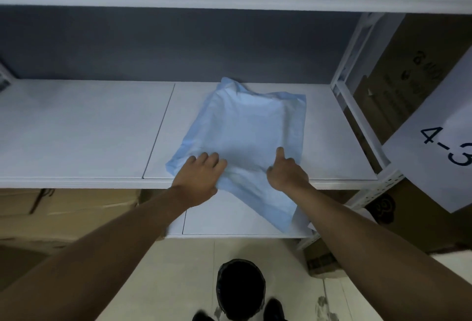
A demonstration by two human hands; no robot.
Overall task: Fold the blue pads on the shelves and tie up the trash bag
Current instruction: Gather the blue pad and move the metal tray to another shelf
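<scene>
I see cardboard boxes (63, 208) under the white shelf (76, 129) at far left. My left hand (198, 180) grips the blue pad's (245, 126) near edge, fingers curled into the fabric. The pad lies rumpled on the shelf, one corner hanging over the front lip. My right hand (286, 171) pinches the same edge just beside it. Below stands the black trash bag (240, 287); a "4-3" sign (439, 152) hangs right.
</scene>
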